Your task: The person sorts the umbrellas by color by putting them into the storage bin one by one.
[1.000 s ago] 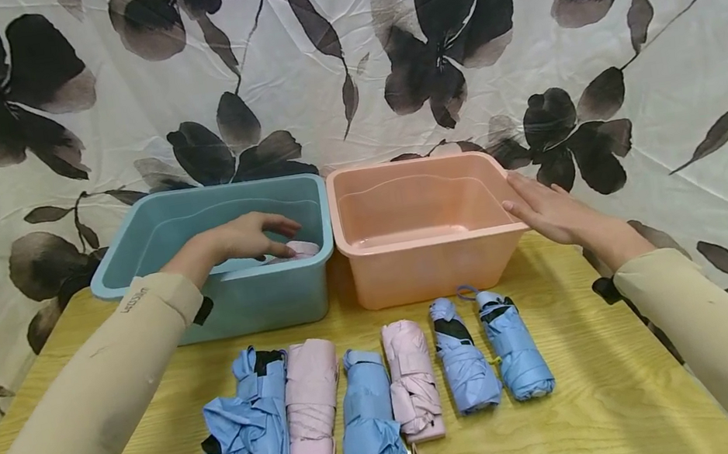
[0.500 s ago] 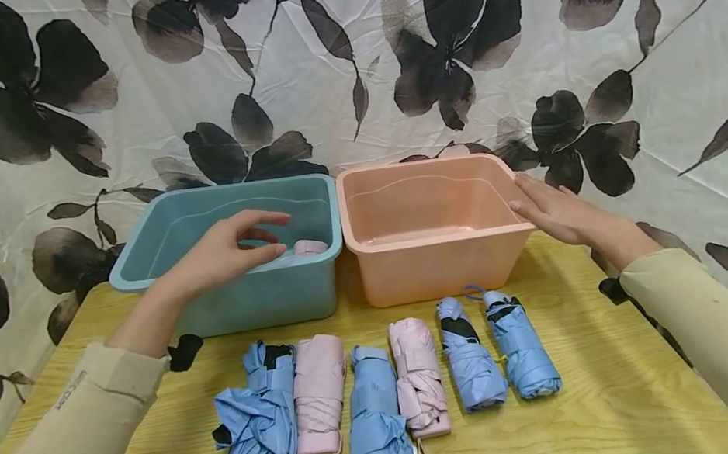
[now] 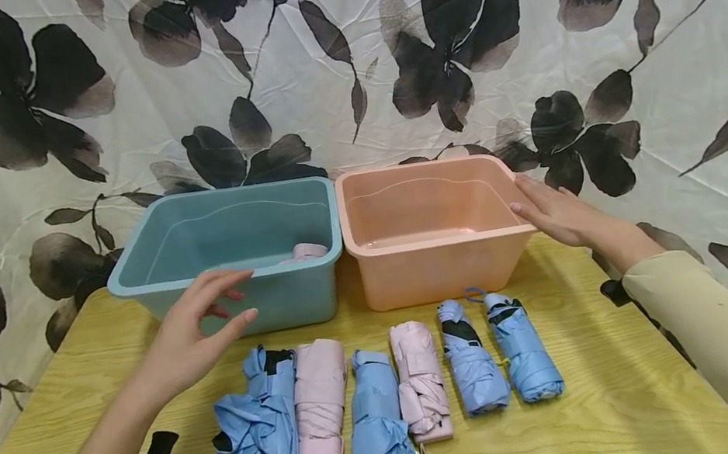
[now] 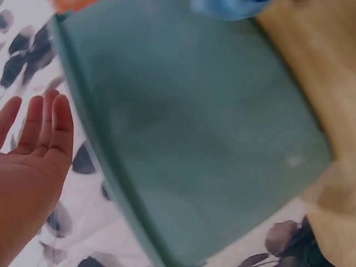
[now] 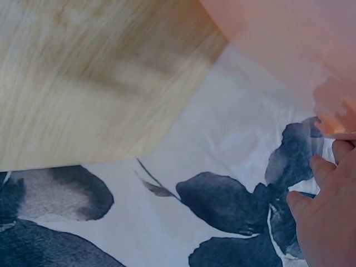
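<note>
Left grip [image 3: 193, 339] is hovering with nothing in it, fingers spread loosely and thumb apart; right grip [image 3: 560, 215] isn't pinching anything, its near-straight fingers resting at the right rim of the peach bin [image 3: 437, 271]. Six folded umbrellas are lying in a row on the counter [image 3: 606, 379], and a pink item [image 3: 309, 250], mostly hidden, is sitting inside the teal bin [image 3: 276, 299]. Main risk: the crumpled blue umbrella [image 3: 262, 419], nearest the left grip, is bulging with loose fabric, so a shallow pinch could be catching only cloth and letting the body slip or unravel. It's also lying against the smooth pink umbrella [image 3: 321, 402], so a sloppy grab could be dragging that along. Lesser risk: too much sideways push from the right grip could be shifting the peach bin, which is standing rim to rim with the teal one. Pose: left forearm is reaching in from lower left, wrist above the counter, fingers pointing toward the teal bin's front wall; right arm is stretching in from lower right, fingers angling up and inward.
</note>
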Demonstrator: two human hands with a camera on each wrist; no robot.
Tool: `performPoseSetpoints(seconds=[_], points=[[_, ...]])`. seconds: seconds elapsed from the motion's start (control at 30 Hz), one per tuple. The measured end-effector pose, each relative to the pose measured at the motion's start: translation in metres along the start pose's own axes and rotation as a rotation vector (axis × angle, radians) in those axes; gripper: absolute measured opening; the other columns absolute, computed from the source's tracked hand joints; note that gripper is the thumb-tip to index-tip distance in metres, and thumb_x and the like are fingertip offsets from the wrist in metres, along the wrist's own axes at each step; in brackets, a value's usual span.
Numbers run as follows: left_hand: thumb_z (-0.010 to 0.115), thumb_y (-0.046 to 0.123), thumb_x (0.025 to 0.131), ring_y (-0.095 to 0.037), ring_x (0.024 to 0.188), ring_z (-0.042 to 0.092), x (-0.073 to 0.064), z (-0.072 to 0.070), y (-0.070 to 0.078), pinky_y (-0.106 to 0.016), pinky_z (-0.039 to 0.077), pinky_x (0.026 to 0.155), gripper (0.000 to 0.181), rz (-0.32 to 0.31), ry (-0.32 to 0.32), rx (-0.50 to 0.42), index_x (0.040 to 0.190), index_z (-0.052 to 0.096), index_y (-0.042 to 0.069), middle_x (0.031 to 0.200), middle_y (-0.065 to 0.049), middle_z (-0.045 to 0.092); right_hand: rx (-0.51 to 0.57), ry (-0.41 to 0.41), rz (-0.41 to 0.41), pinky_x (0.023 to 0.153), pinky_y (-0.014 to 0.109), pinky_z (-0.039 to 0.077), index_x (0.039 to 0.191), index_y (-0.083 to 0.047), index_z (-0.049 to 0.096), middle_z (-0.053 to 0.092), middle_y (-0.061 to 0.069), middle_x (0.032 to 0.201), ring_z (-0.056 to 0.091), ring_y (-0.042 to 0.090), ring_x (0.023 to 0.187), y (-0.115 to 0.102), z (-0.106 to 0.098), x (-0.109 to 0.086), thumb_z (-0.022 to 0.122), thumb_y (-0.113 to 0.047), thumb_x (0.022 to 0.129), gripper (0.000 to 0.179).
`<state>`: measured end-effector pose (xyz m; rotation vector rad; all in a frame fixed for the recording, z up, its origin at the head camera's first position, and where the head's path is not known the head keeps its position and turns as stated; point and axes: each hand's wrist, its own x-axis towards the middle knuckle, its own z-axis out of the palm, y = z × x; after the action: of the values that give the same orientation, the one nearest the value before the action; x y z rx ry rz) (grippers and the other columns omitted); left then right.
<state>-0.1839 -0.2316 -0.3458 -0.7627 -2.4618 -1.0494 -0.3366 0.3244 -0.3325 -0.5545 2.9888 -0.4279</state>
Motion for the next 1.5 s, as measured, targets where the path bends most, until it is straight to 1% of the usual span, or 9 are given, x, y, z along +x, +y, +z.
performPoseSetpoints(seconds=[0.17, 0.37, 0.5, 0.63, 0.8, 1.0, 1.17, 1.33, 1.5], points=[[0.078, 0.002, 0.091, -0.002, 0.103, 0.057, -0.021, 0.011, -0.01, -0.024, 0.054, 0.076, 0.055, -0.002, -0.059, 0.023, 0.143, 0.061, 0.008, 0.134, -0.008, 0.06, -0.001, 0.001, 0.003, 0.12, 0.073, 0.001, 0.166, -0.003, 0.004, 0.002, 0.021, 0.173, 0.007, 0.046, 0.157, 0.0, 0.0, 0.0, 0.024, -0.057, 0.111, 0.08], [0.077, 0.014, 0.095, -0.021, 0.108, 0.061, -0.038, 0.02, -0.019, -0.033, 0.055, 0.078, 0.052, -0.078, -0.214, 0.053, 0.144, 0.06, 0.012, 0.135, -0.007, 0.058, -0.002, 0.001, 0.007, 0.12, 0.073, 0.001, 0.167, -0.004, 0.003, 0.002, 0.021, 0.173, 0.007, 0.047, 0.157, -0.001, 0.0, 0.001, 0.024, -0.057, 0.111, 0.08], [0.077, 0.026, 0.097, -0.032, 0.12, 0.059, -0.043, 0.024, -0.027, -0.046, 0.056, 0.089, 0.053, -0.124, -0.33, 0.103, 0.144, 0.06, 0.01, 0.137, -0.01, 0.056, 0.006, -0.002, 0.004, 0.12, 0.073, 0.001, 0.167, -0.004, 0.003, 0.002, 0.021, 0.173, 0.007, 0.047, 0.157, -0.001, 0.0, 0.0, 0.024, -0.056, 0.111, 0.079], [0.075, 0.044, 0.096, -0.041, 0.131, 0.052, -0.045, 0.028, -0.029, -0.062, 0.049, 0.101, 0.063, -0.156, -0.425, 0.149, 0.146, 0.058, 0.009, 0.143, -0.014, 0.052, 0.013, 0.002, 0.004, 0.12, 0.072, 0.001, 0.167, -0.004, 0.003, 0.002, 0.021, 0.173, 0.007, 0.046, 0.157, 0.0, 0.0, -0.001, 0.024, -0.056, 0.111, 0.079], [0.073, 0.056, 0.093, -0.047, 0.137, 0.046, -0.046, 0.034, -0.03, -0.066, 0.045, 0.103, 0.076, -0.19, -0.508, 0.153, 0.149, 0.055, 0.009, 0.15, -0.018, 0.048, 0.011, 0.014, 0.003, 0.12, 0.073, 0.003, 0.167, -0.004, 0.005, 0.004, 0.022, 0.173, 0.009, 0.047, 0.157, -0.001, -0.001, -0.002, 0.025, -0.057, 0.111, 0.079], [0.076, 0.063, 0.086, -0.049, 0.136, 0.046, -0.045, 0.045, -0.036, -0.069, 0.044, 0.102, 0.085, -0.228, -0.559, 0.161, 0.152, 0.052, 0.014, 0.151, -0.015, 0.047, 0.013, -0.001, 0.008, 0.121, 0.071, 0.002, 0.167, -0.005, 0.003, 0.002, 0.02, 0.173, 0.008, 0.046, 0.157, -0.001, -0.002, -0.003, 0.024, -0.057, 0.111, 0.078], [0.081, 0.061, 0.082, -0.061, 0.132, 0.041, -0.041, 0.05, -0.036, -0.077, 0.04, 0.098, 0.09, -0.274, -0.6, 0.133, 0.153, 0.05, 0.015, 0.152, -0.02, 0.045, 0.014, -0.004, 0.006, 0.122, 0.07, 0.002, 0.167, -0.006, 0.003, 0.001, 0.019, 0.173, 0.007, 0.045, 0.158, -0.002, -0.001, -0.003, 0.024, -0.057, 0.111, 0.079], [0.087, 0.048, 0.08, -0.058, 0.134, 0.04, -0.037, 0.056, -0.038, -0.076, 0.039, 0.101, 0.094, -0.359, -0.625, -0.011, 0.156, 0.046, 0.012, 0.151, -0.027, 0.039, 0.017, 0.007, -0.001, 0.121, 0.071, 0.005, 0.167, -0.005, 0.004, 0.002, 0.02, 0.173, 0.008, 0.046, 0.157, 0.0, 0.0, -0.003, 0.024, -0.056, 0.111, 0.078], [0.092, 0.04, 0.076, -0.049, 0.132, 0.044, -0.038, 0.063, -0.041, -0.067, 0.043, 0.102, 0.094, -0.433, -0.586, -0.122, 0.154, 0.047, 0.01, 0.148, -0.028, 0.038, 0.022, 0.021, -0.009, 0.121, 0.071, 0.006, 0.167, -0.005, 0.005, 0.003, 0.02, 0.173, 0.009, 0.046, 0.157, 0.001, 0.0, -0.002, 0.025, -0.055, 0.111, 0.078]])
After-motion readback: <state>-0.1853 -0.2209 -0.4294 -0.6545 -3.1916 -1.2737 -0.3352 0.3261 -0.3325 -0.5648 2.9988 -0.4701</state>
